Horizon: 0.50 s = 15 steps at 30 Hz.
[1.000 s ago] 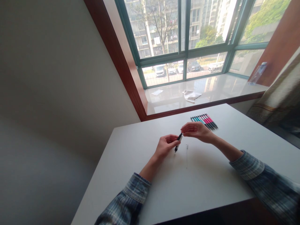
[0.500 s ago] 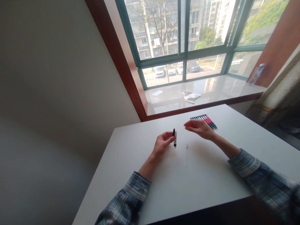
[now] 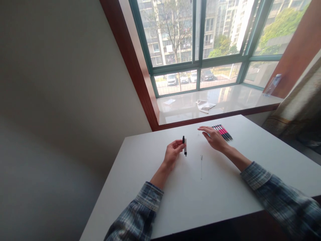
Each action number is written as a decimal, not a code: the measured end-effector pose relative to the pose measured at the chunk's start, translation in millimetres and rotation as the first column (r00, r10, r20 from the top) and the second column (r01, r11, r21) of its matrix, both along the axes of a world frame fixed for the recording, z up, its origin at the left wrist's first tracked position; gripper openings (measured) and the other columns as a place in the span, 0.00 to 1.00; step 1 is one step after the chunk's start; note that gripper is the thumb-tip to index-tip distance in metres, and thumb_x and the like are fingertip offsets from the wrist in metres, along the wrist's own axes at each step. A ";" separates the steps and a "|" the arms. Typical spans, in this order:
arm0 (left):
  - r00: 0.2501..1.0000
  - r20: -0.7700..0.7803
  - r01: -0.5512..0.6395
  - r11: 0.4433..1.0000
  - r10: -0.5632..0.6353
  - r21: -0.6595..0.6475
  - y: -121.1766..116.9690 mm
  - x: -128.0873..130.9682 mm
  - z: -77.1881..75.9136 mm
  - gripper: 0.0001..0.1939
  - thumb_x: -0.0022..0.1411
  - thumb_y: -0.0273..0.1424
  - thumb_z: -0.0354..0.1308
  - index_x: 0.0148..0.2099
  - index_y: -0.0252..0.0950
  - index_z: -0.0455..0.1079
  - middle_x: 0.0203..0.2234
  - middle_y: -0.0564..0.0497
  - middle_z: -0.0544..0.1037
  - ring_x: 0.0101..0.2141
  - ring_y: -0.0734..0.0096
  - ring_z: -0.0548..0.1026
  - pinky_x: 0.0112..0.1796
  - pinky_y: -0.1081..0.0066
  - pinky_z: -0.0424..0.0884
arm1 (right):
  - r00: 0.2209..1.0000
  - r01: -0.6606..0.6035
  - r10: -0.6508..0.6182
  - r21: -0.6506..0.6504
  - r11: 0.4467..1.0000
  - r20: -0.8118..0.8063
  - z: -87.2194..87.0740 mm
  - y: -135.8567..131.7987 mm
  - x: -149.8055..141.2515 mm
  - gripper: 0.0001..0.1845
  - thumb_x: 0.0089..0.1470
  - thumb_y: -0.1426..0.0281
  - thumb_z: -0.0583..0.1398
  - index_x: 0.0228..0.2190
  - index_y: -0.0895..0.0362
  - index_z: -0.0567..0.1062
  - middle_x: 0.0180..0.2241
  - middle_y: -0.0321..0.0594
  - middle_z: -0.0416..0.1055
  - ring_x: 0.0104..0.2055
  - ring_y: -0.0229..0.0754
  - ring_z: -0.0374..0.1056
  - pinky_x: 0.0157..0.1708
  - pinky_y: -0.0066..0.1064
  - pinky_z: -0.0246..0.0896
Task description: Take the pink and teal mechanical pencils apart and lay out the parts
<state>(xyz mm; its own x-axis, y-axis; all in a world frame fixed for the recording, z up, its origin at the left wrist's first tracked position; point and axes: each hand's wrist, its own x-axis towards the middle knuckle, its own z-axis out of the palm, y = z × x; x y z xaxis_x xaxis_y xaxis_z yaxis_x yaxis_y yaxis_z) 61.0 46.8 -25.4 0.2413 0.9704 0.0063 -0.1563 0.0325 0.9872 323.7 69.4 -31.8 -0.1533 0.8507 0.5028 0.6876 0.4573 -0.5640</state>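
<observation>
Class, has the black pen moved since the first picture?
Yes: the black pen, in the left hand, has shifted left, farther from the thin rod lying nearby.

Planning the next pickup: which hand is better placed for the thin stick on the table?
Probably the right hand: it looks open and empty near the thin stick, while the left hand grips a pen.

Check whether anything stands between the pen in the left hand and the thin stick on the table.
Nothing visible does: only bare tabletop shows between the pen and the thin stick; the right hand is farther back, outside that gap.
</observation>
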 end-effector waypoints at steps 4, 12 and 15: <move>1.000 0.018 -0.013 1.000 0.014 -0.020 2.3 0.1 -2.5 0.20 0.49 0.40 0.75 0.42 0.36 0.80 0.36 0.47 0.82 0.36 0.67 0.75 0.41 0.68 0.66 | 0.984 0.169 -0.167 -0.019 0.985 0.055 6.4 16.9 12.7 0.22 0.66 0.70 0.50 0.56 0.55 0.76 0.56 0.47 0.75 0.58 0.53 0.70 0.59 0.47 0.63; 0.998 0.056 -0.019 1.000 0.020 -0.012 2.6 -0.1 -8.1 0.20 0.47 0.39 0.76 0.41 0.35 0.80 0.34 0.47 0.81 0.35 0.67 0.75 0.40 0.68 0.67 | 0.953 0.050 0.009 -0.185 0.981 0.303 8.9 47.4 5.0 0.15 0.57 0.77 0.58 0.40 0.54 0.84 0.45 0.46 0.81 0.47 0.54 0.76 0.49 0.40 0.67; 0.997 0.066 -0.027 0.999 0.028 -0.017 -0.3 0.3 -9.9 0.20 0.47 0.39 0.76 0.40 0.35 0.80 0.34 0.47 0.81 0.35 0.67 0.75 0.40 0.67 0.67 | 0.953 0.028 0.037 -0.207 0.978 0.302 6.1 48.6 2.0 0.11 0.53 0.78 0.62 0.29 0.54 0.84 0.35 0.46 0.82 0.38 0.53 0.77 0.42 0.38 0.68</move>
<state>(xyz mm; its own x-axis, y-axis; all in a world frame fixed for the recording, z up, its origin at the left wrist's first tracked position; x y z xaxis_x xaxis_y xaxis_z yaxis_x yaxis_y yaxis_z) 61.2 46.5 -35.2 0.2145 0.9767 0.0053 -0.2223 0.0435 0.9740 325.7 118.0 -25.7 -0.2746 0.9296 0.2457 0.8386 0.3566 -0.4118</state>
